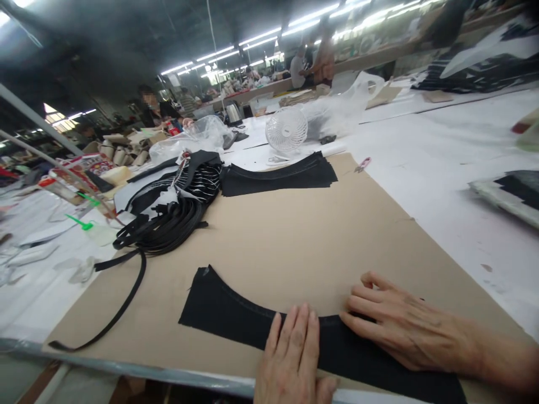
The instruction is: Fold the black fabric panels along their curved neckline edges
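Note:
A long curved piece of black fabric (227, 310) lies along the near edge of a brown board. My left hand (290, 353) is open and flat on its middle, fingers together and pointing away from me. At the inner curved edge, to the right, my right hand (404, 325) has its fingers bent and closed on the fabric; its thumb is hidden underneath. A second black curved piece (280, 177) rests at the far side of the board. On the left sits a coil of black strip (172, 224), one loose end (130, 297) trailing toward the front edge.
The brown board (295, 235) covers part of a white table (425, 151). Behind it stand a small white fan (287, 130) and clear plastic bags (193, 137). Small pink-handled snips (362, 164) lie near the far right corner. A green-tipped bottle (99, 231) is at left. People work in the background.

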### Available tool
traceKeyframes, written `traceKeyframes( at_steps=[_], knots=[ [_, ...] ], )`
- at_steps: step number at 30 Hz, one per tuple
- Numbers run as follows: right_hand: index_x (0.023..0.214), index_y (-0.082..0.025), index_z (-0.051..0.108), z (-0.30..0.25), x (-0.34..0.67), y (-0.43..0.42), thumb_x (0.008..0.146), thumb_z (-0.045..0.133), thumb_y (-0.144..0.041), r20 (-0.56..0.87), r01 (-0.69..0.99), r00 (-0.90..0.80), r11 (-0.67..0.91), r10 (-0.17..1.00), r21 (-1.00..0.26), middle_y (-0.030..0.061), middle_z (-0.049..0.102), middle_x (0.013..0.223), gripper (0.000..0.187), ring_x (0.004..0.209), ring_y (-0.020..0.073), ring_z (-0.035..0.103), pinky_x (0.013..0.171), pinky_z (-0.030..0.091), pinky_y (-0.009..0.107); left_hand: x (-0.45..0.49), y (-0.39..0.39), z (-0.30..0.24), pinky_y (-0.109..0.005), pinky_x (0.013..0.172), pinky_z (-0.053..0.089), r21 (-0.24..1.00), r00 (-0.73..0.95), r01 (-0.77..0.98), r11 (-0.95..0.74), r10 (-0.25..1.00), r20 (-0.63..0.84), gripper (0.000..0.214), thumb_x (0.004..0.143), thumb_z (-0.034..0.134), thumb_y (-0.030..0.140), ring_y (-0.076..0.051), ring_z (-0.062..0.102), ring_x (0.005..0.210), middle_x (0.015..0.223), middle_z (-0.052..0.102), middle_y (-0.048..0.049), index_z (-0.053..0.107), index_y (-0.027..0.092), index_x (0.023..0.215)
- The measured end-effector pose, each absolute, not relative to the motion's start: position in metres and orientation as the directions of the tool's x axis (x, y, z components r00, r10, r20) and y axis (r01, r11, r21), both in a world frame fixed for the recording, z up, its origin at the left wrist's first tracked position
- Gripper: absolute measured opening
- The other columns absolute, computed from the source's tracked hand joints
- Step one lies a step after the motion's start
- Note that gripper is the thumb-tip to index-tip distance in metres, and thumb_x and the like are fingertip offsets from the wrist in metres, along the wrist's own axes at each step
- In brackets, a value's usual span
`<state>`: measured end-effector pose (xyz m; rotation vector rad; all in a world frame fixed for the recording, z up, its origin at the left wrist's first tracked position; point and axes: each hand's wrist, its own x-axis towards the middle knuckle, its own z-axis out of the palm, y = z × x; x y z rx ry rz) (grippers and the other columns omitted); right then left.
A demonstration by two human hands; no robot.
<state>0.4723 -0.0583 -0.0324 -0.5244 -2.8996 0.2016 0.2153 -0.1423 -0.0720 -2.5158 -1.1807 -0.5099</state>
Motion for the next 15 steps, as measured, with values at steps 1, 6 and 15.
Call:
traceKeyframes(
  at_steps=[1, 6, 15],
  knots=[
    [0.096, -0.020, 0.057, -0.032, 0.472, -0.059, 0.091, 0.039, -0.011, 0.161, 0.335, -0.919, 0.927, 0.361, -0.168, 0.0036, 0.056, 0.083, 0.021, 0.076, 0.0191, 0.047, 0.083, 0.028, 0.039, 0.205, -0.143, -0.070, -0.038, 0.103, 0.042, -0.153, 0.592, 0.794, -0.589, 0.690, 0.417, 0.064, 0.091, 0.047, 0.045, -0.027, 0.045, 0.132, 0.140, 0.052, -0.0152, 0.041, 0.004, 0.140],
    [0.099, -0.020, 0.056, -0.031, 0.472, -0.061, 0.091, 0.037, -0.012, 0.120, 0.347, -0.922, 0.924, 0.368, -0.164, 0.0036, 0.055, 0.084, 0.021, 0.075, 0.0193, 0.045, 0.083, 0.028, 0.040, 0.177, -0.143, -0.066, -0.041, 0.108, 0.032, -0.296, 0.618, 0.785, -0.545, 0.721, 0.314, 0.067, 0.092, 0.041, 0.053, -0.026, 0.041, 0.134, 0.144, 0.046, -0.0139, 0.040, 0.007, 0.141],
    [0.105, -0.021, 0.054, -0.012, 0.443, -0.072, 0.086, 0.055, -0.024, 0.036, 0.536, -0.814, 0.774, 0.579, -0.336, 0.0028, 0.057, 0.092, 0.019, 0.084, 0.0205, 0.049, 0.084, 0.028, 0.040, 0.141, -0.137, -0.055, -0.038, 0.119, 0.003, -0.310, 0.650, 0.759, -0.573, 0.701, 0.295, 0.057, 0.093, 0.043, 0.042, -0.020, 0.035, 0.138, 0.145, 0.046, -0.0093, 0.042, 0.013, 0.141]
  ],
)
